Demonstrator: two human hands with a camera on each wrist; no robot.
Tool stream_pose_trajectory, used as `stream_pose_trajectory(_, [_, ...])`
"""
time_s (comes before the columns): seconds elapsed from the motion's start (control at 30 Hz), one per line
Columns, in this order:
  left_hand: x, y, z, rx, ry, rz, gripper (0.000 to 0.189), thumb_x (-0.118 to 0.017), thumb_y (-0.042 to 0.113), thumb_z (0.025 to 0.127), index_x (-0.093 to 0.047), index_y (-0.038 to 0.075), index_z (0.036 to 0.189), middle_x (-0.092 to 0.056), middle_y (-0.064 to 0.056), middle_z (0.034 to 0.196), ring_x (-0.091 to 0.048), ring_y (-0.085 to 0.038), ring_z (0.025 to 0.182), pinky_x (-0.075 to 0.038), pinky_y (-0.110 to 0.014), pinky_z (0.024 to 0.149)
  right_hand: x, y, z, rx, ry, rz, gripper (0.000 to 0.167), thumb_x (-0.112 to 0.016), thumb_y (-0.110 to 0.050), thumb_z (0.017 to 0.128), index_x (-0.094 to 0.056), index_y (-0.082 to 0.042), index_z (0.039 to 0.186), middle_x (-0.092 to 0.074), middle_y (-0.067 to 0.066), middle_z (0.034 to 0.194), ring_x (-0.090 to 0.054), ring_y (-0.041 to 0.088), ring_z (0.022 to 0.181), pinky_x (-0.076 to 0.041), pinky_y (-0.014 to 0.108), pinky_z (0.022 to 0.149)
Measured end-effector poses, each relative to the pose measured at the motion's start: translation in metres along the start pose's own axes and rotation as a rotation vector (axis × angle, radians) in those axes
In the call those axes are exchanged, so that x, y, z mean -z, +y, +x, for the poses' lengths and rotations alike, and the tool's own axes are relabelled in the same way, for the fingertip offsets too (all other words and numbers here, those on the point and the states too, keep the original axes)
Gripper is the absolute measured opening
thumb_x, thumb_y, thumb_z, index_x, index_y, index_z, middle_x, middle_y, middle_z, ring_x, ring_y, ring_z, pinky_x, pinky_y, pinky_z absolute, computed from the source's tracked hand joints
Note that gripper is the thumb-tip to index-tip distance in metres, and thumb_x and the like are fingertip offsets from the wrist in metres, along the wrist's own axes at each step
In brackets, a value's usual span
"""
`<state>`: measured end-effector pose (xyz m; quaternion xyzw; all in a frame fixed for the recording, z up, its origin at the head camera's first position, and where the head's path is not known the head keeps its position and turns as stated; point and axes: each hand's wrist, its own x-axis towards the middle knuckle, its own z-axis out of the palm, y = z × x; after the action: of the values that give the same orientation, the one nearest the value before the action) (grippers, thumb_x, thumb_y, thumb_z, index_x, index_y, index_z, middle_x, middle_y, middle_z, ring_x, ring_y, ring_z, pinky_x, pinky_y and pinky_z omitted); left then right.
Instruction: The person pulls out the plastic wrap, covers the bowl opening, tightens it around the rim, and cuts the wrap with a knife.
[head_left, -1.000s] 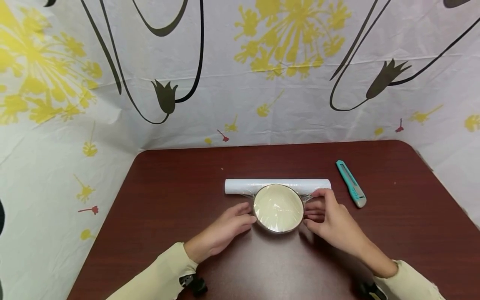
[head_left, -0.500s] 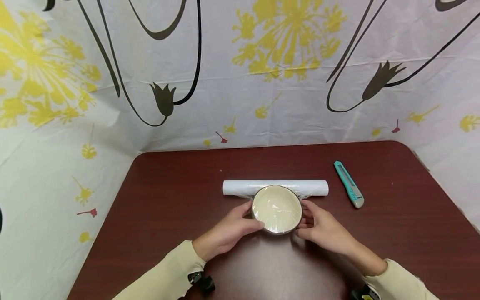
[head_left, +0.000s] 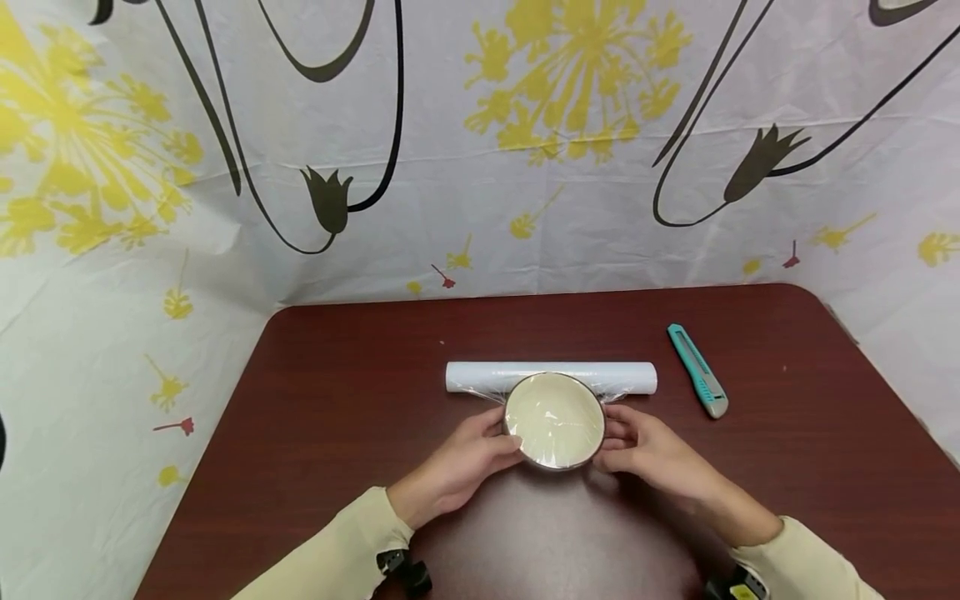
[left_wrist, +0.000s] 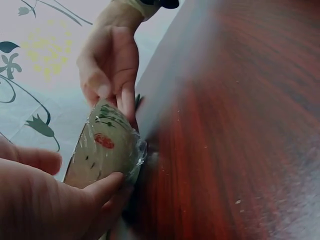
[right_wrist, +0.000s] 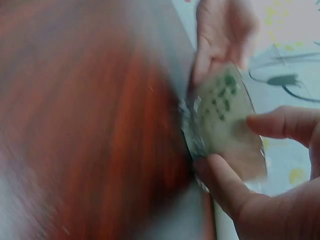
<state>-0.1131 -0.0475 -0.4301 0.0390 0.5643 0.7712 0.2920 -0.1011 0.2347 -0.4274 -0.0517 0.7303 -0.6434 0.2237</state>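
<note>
The left hand (head_left: 456,464) holds the bowl (head_left: 553,421) from 8 to 9 o'clock, thumb at the rim and fingers against the outer wall. The right hand (head_left: 660,457) grips it from 3 to 4 o'clock; the right wrist view shows its thumb and a finger pinching the wall. Whether the bowl sits on the table (head_left: 360,367) or is slightly raised, I cannot tell.

The likeliest trouble is film (head_left: 617,397): it stretches from the bowl toward the roll (head_left: 551,369) at 12 o'clock, where no hand steadies anything. A pull toward 6 o'clock would probably drag or spin the roll, or tear the sheet unevenly. The left thumb, pressing by the rim, could dent or pucker the cover. Pushing the two palms unequally might skew the bowl and loosen one side. The wrist views show film bunched near the base, so the seal there may turn out lumpy.

The bowl is the only container. Its mouth is covered by clear, shiny film, and through that only a bare cream inside shows, no food.

Farther out, between 2 and 3 o'clock, lies the cutter (head_left: 697,371), apart from both hands.
</note>
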Motion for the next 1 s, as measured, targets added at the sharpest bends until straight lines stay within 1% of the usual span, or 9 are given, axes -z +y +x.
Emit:
stream_pose_trajectory(0.07, [0.0, -0.002, -0.001, -0.002, 0.018, -0.013, 0.068, -0.048, -0.012, 0.106, -0.014, -0.022, 0.164, -0.032, -0.043, 0.165, -0.044, -0.05, 0.151, -0.045, -0.052, 0.122, 0.007, -0.002, 0.0, -0.014, -0.012, -0.013, 0.083, -0.073, 0.002, 0.092, -0.026, 0.026, 0.157, -0.067, 0.032, 0.136, -0.07, 0.021, 0.117, -0.061, 0.025, 0.09])
stream_pose_trajectory(0.17, [-0.001, -0.003, -0.004, -0.007, 0.043, -0.013, 0.067, -0.047, -0.013, 0.107, -0.011, -0.024, 0.163, -0.029, -0.046, 0.164, -0.043, -0.053, 0.151, -0.046, -0.053, 0.121, 0.02, -0.007, 0.0, -0.015, -0.022, -0.066, 0.072, -0.074, -0.003, 0.097, -0.038, 0.025, 0.152, -0.073, 0.027, 0.129, -0.072, 0.014, 0.111, -0.061, 0.025, 0.089])
stream_pose_trajectory(0.27, [-0.001, -0.003, -0.008, -0.002, 0.068, -0.007, 0.067, -0.048, -0.013, 0.107, -0.012, -0.025, 0.162, -0.027, -0.048, 0.164, -0.043, -0.053, 0.15, -0.045, -0.055, 0.121, 0.031, -0.015, 0.0, -0.003, -0.002, -0.13, 0.055, -0.072, -0.004, 0.1, -0.05, 0.023, 0.143, -0.077, 0.024, 0.118, -0.075, 0.014, 0.101, -0.064, 0.029, 0.086])
stream_pose_trajectory(0.37, [-0.001, -0.002, -0.011, 0.014, 0.094, -0.001, 0.066, -0.05, -0.01, 0.107, -0.015, -0.026, 0.161, -0.028, -0.048, 0.163, -0.045, -0.051, 0.149, -0.045, -0.056, 0.121, 0.043, -0.027, 0.0, 0.012, 0.088, -0.305, 0.037, -0.074, -0.009, 0.102, -0.064, 0.012, 0.131, -0.079, 0.015, 0.107, -0.076, 0.019, 0.09, -0.065, 0.032, 0.079])
stream_pose_trajectory(0.5, [0.0, -0.004, -0.015, 0.028, 0.104, 0.013, 0.064, -0.053, -0.004, 0.109, -0.021, -0.025, 0.161, -0.037, -0.044, 0.161, -0.053, -0.048, 0.143, -0.048, -0.056, 0.119, 0.064, -0.04, 0.008, 0.055, 0.23, -0.626, 0.02, -0.078, -0.023, 0.104, -0.077, -0.008, 0.117, -0.079, 0.002, 0.101, -0.071, 0.019, 0.087, -0.058, 0.03, 0.072])
stream_pose_trajectory(0.57, [0.0, -0.006, -0.016, 0.029, 0.1, 0.018, 0.063, -0.054, -0.002, 0.11, -0.024, -0.024, 0.161, -0.043, -0.041, 0.159, -0.057, -0.046, 0.139, -0.05, -0.056, 0.117, 0.074, -0.043, 0.015, 0.083, 0.272, -0.723, 0.017, -0.078, -0.027, 0.104, -0.079, -0.012, 0.113, -0.078, -0.001, 0.101, -0.068, 0.018, 0.089, -0.054, 0.03, 0.072])
stream_pose_trajectory(0.63, [0.0, -0.008, -0.016, 0.032, 0.092, 0.024, 0.06, -0.054, -0.001, 0.112, -0.027, -0.023, 0.161, -0.049, -0.038, 0.155, -0.062, -0.043, 0.134, -0.053, -0.055, 0.115, 0.084, -0.043, 0.022, 0.105, 0.285, -0.776, 0.017, -0.079, -0.027, 0.103, -0.08, -0.013, 0.112, -0.078, -0.001, 0.103, -0.066, 0.018, 0.093, -0.053, 0.032, 0.074])
stream_pose_trajectory(0.8, [-0.003, -0.01, -0.015, 0.044, 0.106, 0.029, 0.058, -0.056, 0.0, 0.112, -0.03, -0.022, 0.159, -0.06, -0.033, 0.143, -0.068, -0.035, 0.122, -0.057, -0.053, 0.11, 0.101, -0.042, 0.04, 0.093, 0.242, -0.802, 0.02, -0.079, -0.028, 0.104, -0.081, -0.011, 0.114, -0.077, 0.004, 0.114, -0.066, 0.025, 0.104, -0.053, 0.04, 0.082])
stream_pose_trajectory(1.0, [-0.006, -0.01, -0.015, 0.054, 0.116, 0.014, 0.058, -0.056, 0.001, 0.112, -0.03, -0.024, 0.158, -0.063, -0.033, 0.14, -0.07, -0.039, 0.12, -0.059, -0.054, 0.106, 0.11, -0.044, 0.055, 0.052, 0.082, -0.815, 0.032, -0.077, -0.03, 0.105, -0.08, -0.007, 0.127, -0.077, 0.007, 0.124, -0.065, 0.033, 0.119, -0.055, 0.048, 0.094])
